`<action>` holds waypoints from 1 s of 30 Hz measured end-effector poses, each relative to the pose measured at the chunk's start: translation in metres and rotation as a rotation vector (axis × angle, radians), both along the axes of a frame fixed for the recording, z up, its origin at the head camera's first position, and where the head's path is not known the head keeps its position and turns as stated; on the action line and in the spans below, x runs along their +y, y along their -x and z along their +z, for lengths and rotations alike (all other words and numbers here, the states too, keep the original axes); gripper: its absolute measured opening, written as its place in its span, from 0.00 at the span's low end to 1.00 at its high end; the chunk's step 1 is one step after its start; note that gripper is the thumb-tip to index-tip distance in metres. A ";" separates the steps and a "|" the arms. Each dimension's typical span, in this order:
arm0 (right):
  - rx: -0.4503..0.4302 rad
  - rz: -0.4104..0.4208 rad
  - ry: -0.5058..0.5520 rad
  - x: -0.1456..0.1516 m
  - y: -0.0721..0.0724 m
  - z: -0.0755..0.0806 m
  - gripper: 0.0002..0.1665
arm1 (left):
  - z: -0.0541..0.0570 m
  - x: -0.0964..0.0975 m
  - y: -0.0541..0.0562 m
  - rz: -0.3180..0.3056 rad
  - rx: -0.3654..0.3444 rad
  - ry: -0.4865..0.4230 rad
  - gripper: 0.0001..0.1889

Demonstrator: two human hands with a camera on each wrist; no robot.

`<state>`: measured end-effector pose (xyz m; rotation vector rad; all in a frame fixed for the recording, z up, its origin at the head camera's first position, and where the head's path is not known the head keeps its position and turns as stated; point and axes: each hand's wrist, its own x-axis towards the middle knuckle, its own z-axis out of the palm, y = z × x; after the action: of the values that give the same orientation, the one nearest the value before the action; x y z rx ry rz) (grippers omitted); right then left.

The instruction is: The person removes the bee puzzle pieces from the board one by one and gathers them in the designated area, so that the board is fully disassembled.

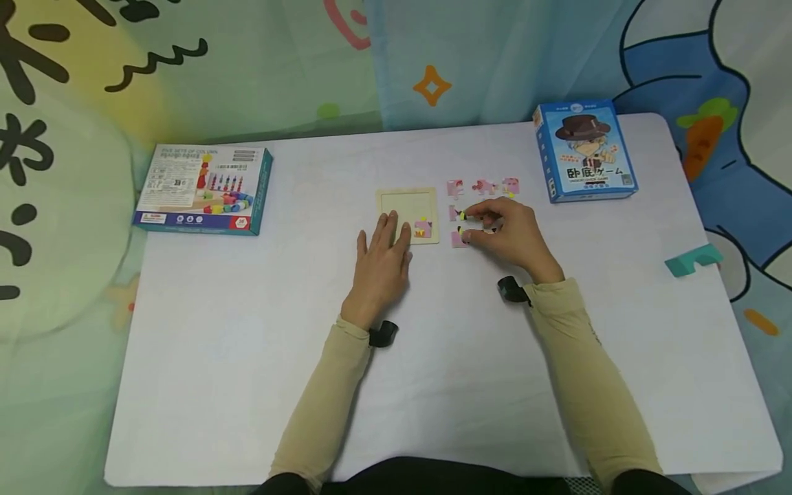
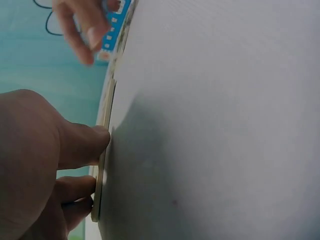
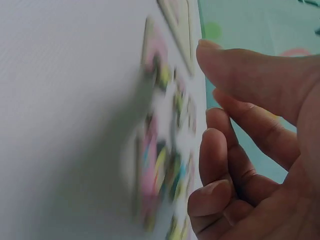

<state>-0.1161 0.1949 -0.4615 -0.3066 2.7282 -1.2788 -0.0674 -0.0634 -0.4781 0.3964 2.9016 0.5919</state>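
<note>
A cream square puzzle tray [image 1: 381,195] lies mid-table with one pink puzzle piece [image 1: 423,227] in its lower right corner. My left hand [image 1: 379,271] rests on the tray's left part, its fingers stretched out; in the left wrist view the thumb [image 2: 87,142] touches the tray's edge. Right of the tray lie several pink puzzle pieces [image 1: 454,188] in rows. My right hand [image 1: 510,234] hovers over them, thumb and fingers apart. Nothing shows between them in the right wrist view, where the nearest pieces [image 3: 149,170] look blurred. Some pieces are hidden beneath this hand.
At the back left lies a toy box [image 1: 201,189] with a teal side. A blue game box [image 1: 588,151] lies at the back right. Near the right edge is a green notched block [image 1: 693,260]. A patterned curtain [image 1: 278,75] hangs behind the table.
</note>
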 end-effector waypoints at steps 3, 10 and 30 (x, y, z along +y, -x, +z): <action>0.002 0.059 -0.019 -0.018 0.007 0.003 0.23 | 0.000 0.000 -0.001 -0.006 -0.027 0.009 0.29; -0.055 0.173 -0.115 -0.053 0.020 0.008 0.29 | 0.000 -0.001 -0.003 -0.016 -0.020 0.011 0.30; -0.102 0.226 -0.164 -0.071 0.025 0.004 0.24 | 0.002 -0.001 -0.003 -0.011 -0.033 0.012 0.29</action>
<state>-0.1412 0.1240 -0.4574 -0.5011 2.6023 -0.9794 -0.0645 -0.0639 -0.4765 0.3967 2.8686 0.5736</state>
